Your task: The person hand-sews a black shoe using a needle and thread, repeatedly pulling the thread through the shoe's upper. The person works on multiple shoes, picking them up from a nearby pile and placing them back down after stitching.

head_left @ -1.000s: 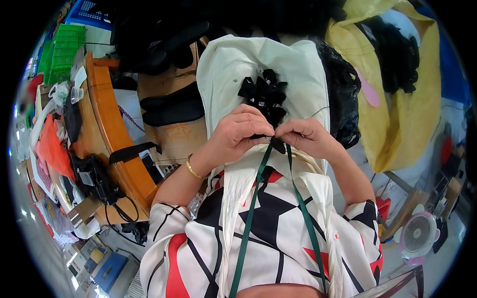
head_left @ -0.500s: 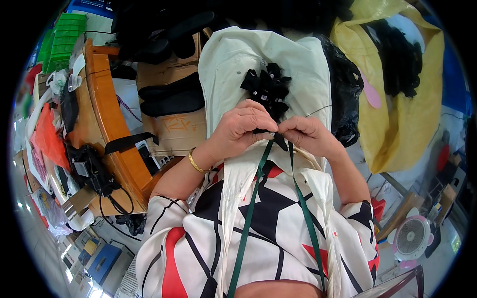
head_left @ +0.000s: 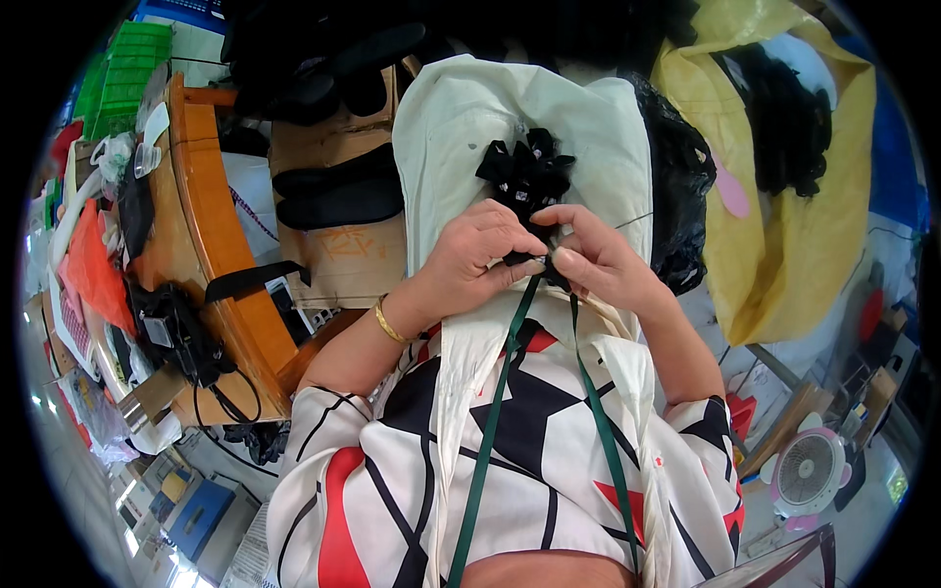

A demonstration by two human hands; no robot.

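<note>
Close together over my lap, my two hands pinch a small black fabric piece (head_left: 555, 278). My left hand (head_left: 478, 257), with a gold bangle at its wrist, has thumb and fingertips pressed on the piece's left side. From the right, my right hand (head_left: 610, 267) grips it between thumb and bent fingers. The fingertips cover much of the piece. Just beyond them a heap of small black bows (head_left: 529, 169) with shiny bits lies on the cream cloth (head_left: 451, 118) across my lap. A thin dark line, thread or needle, shows past my right hand.
Two green straps (head_left: 488, 446) hang down my front. To the left are a wooden table edge (head_left: 221, 196) and black shoe soles (head_left: 343, 201) on cardboard. At right stand a black plastic bag (head_left: 676, 186), a yellow sack (head_left: 784, 265) with black pieces, and a fan (head_left: 812, 465).
My right hand has shifted slightly, its fingers lifting and curling over the black piece with the thumb now more in view. My left hand has barely moved.
</note>
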